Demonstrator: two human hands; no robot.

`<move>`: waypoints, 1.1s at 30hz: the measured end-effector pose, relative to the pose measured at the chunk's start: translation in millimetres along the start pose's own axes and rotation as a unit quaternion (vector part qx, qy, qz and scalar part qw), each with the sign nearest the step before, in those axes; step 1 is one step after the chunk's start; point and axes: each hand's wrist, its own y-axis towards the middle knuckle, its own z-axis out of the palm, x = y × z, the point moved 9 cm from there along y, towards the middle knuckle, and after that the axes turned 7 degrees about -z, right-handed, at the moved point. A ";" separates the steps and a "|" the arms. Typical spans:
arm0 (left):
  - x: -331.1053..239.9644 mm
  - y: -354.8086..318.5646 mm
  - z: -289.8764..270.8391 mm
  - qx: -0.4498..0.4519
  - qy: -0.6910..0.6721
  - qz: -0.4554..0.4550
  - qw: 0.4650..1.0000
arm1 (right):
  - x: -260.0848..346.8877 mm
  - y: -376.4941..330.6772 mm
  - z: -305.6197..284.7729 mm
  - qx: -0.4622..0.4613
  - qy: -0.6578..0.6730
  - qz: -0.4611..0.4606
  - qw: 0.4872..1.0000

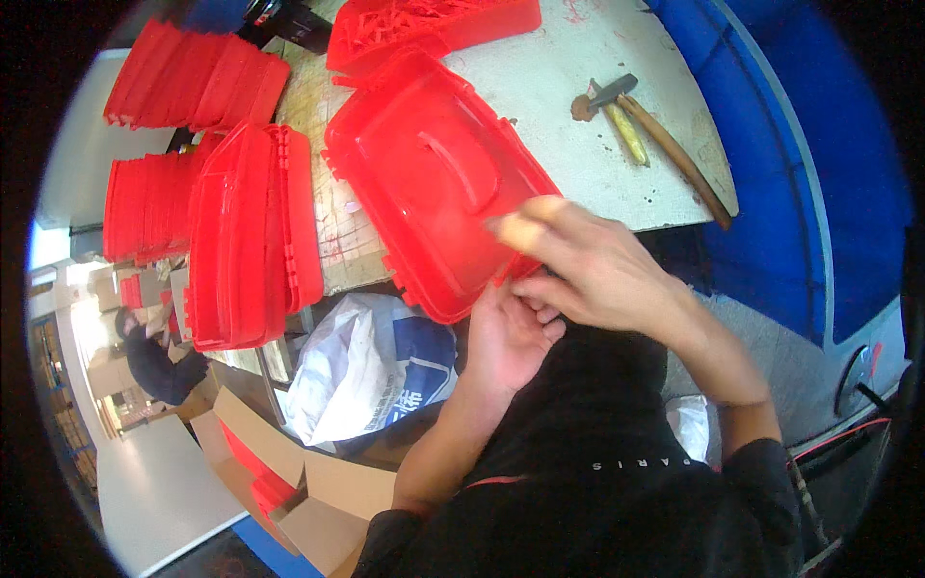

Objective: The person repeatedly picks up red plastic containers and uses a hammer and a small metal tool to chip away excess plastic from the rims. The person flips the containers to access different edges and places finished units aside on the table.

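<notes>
A red plastic case half point(424, 173) with a raised handle-shaped loop inside it lies tilted across the near edge of the worktable. My left hand point(506, 337) is closed at its near right corner, with the fingers curled around the rim. Just above and to the right, my right hand point(597, 260) is bent over the same rim, slightly smeared by motion. Its fingers are drawn together, and a small dark tip shows at the fingertips. What that hand holds, if anything, I cannot make out.
On the pale worktable point(540, 87) rest a hammer point(674, 154) and a yellow-handled tool point(626, 133). A red bin point(482, 29) of red scraps stands behind. Stacked red case parts point(241, 241) fill the left. Below are a white-and-blue sack point(347, 366) and an open carton point(337, 501). Another person point(159, 361) is further off.
</notes>
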 end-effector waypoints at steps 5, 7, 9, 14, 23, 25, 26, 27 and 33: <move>-46.6 -73.7 34.8 0.106 0.384 0.147 0.905 | -37.9 24.8 18.5 0.141 -0.058 0.002 0.988; -112.0 -106.5 34.0 -0.033 0.517 0.415 0.748 | -42.0 28.3 3.7 0.106 -0.165 -0.024 0.980; -148.4 -109.2 37.7 -0.167 0.641 0.549 0.511 | -42.8 33.2 -2.6 0.113 -0.334 -0.066 0.933; -156.5 -58.0 45.2 -0.055 0.745 0.602 0.283 | -64.2 41.4 3.1 0.188 -0.263 -0.031 0.946; -181.7 -95.1 82.4 0.014 0.507 0.688 0.519 | -51.8 80.5 -48.2 0.092 -0.033 -0.008 0.995; -192.0 -102.2 93.3 0.008 0.451 0.678 0.580 | -35.5 98.3 -58.6 0.052 0.009 -0.011 0.999; -192.4 -105.4 100.1 -0.014 0.450 0.685 0.573 | -29.4 106.0 -63.1 0.031 0.035 -0.003 0.999; -192.7 -107.5 107.9 0.000 0.441 0.682 0.584 | -22.3 113.1 -67.0 0.008 0.071 -0.007 0.997; -202.5 -115.6 123.3 0.007 0.373 0.665 0.647 | -1.8 140.6 -53.3 0.110 0.251 -0.011 0.962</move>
